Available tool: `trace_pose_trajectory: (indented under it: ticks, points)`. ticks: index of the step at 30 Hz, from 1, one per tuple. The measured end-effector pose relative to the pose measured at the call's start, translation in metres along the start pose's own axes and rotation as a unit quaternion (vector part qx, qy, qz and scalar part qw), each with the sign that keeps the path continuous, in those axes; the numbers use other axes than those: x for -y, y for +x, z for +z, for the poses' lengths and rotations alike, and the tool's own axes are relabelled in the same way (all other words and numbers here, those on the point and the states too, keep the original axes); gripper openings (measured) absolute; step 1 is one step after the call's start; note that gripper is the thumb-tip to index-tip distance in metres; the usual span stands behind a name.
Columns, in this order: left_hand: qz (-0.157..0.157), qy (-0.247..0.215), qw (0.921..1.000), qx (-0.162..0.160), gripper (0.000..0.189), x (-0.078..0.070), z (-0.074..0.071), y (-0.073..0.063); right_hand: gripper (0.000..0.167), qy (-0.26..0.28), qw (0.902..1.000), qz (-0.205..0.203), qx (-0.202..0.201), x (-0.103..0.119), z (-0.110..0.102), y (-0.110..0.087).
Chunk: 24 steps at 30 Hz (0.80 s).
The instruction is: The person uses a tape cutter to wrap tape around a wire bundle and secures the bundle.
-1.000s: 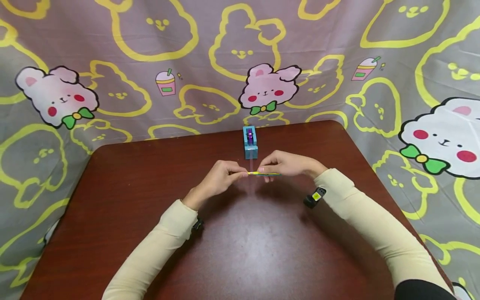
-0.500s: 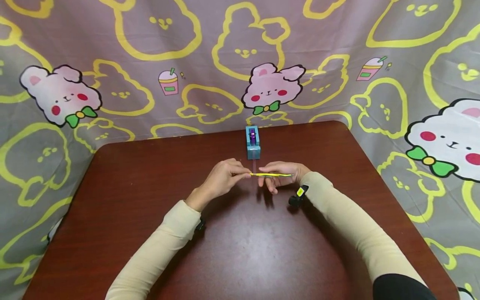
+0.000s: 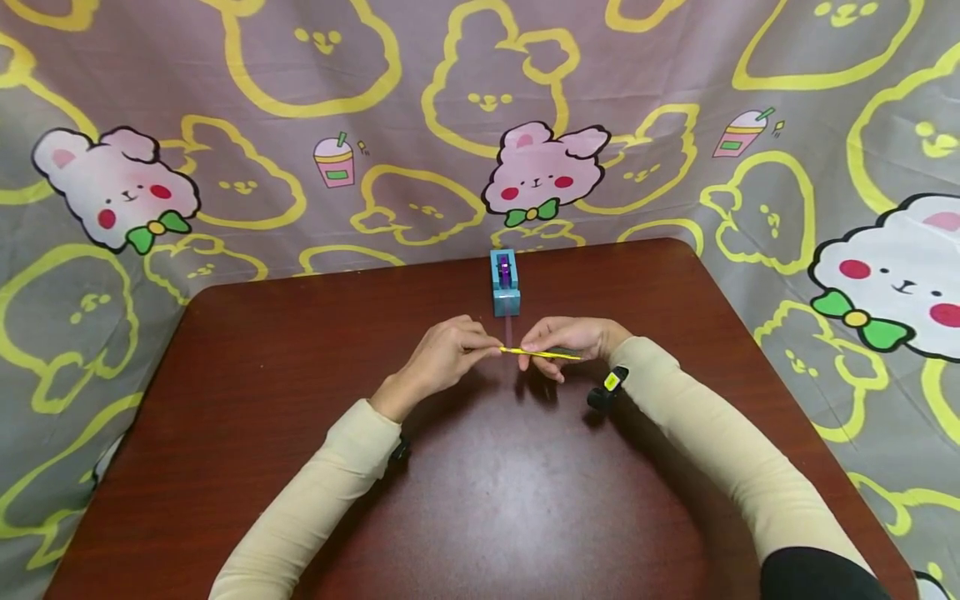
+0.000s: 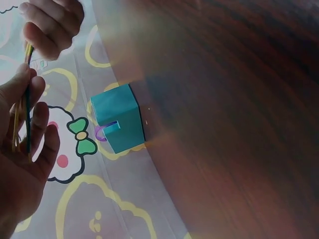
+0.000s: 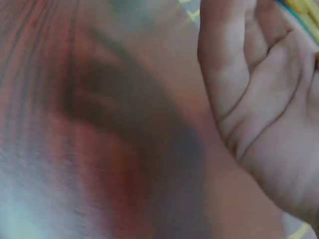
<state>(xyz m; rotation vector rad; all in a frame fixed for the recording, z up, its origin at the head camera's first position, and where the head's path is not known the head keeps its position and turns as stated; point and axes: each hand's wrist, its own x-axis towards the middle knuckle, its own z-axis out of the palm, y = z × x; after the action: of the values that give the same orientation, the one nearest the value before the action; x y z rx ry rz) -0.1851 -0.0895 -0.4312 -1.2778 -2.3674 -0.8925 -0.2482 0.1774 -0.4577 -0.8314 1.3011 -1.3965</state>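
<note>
My left hand [image 3: 452, 350] pinches one end of some thin yellow and green strips [image 3: 551, 354], seen nearly edge-on above the table. In the left wrist view, the left hand [image 4: 25, 149] has the strips [image 4: 28, 104] fanning apart toward its palm. My right hand [image 3: 570, 337] grips them farther along, thumb on top, other fingers spread below. A clear band of tape [image 3: 508, 331] runs from the turquoise tape dispenser [image 3: 506, 302] to the strips. In the right wrist view, the right palm [image 5: 279, 109] shows, with the strips [image 5: 301, 12] at the top corner.
The dispenser holds a purple roll [image 3: 504, 271] near the back of the brown table [image 3: 337, 333]. A patterned curtain [image 3: 270, 100] hangs right behind the table and along its sides.
The right hand first draws back so its fingers spread under the strips, then its thumb comes down on them. The left hand keeps its pinch. The dispenser stays put.
</note>
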Motion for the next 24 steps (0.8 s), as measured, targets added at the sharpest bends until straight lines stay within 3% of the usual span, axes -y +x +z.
trace_pose_trajectory:
  ticks: [4,7,9,11,13,14,17,19,22,24]
  points:
    - [-0.011,-0.004,0.9999,-0.006,0.010,0.000,0.000,0.000,0.036,-0.092,0.9941,0.043,-0.037,0.023,0.009,-0.004]
    - [-0.026,-0.017,0.9995,-0.009,0.010,0.000,0.001,0.001,0.033,-0.172,0.9806,0.064,-0.069,0.040,0.019,-0.007]
    - [-0.048,-0.043,0.9979,-0.005,0.011,0.001,0.001,0.003,0.026,-0.242,0.9641,0.062,-0.089,0.050,0.027,-0.009]
    - [-0.081,-0.090,0.9926,0.009,0.011,0.002,0.001,0.005,0.020,-0.327,0.9367,0.050,-0.115,0.057,0.036,-0.012]
    - [-0.128,-0.159,0.9784,0.030,0.012,0.004,-0.001,0.008,0.017,-0.411,0.8994,0.032,-0.145,0.062,0.045,-0.014]
    - [-0.154,-0.199,0.9669,0.040,0.013,0.006,-0.002,0.009,0.016,-0.452,0.8768,0.024,-0.161,0.063,0.049,-0.015]
    - [-0.232,-0.304,0.9215,0.070,0.018,0.014,-0.005,0.013,0.014,-0.549,0.8098,0.002,-0.206,0.061,0.060,-0.016]
    - [-0.274,-0.344,0.8934,0.090,0.028,0.019,-0.006,0.015,0.011,-0.604,0.7628,-0.019,-0.231,0.057,0.066,-0.016]
    - [-0.318,-0.382,0.8580,0.132,0.045,0.029,-0.005,0.018,0.011,-0.679,0.6850,-0.057,-0.257,0.046,0.071,-0.016]
    - [-0.335,-0.403,0.8365,0.161,0.051,0.034,-0.004,0.019,0.010,-0.730,0.6234,-0.087,-0.267,0.038,0.072,-0.017]
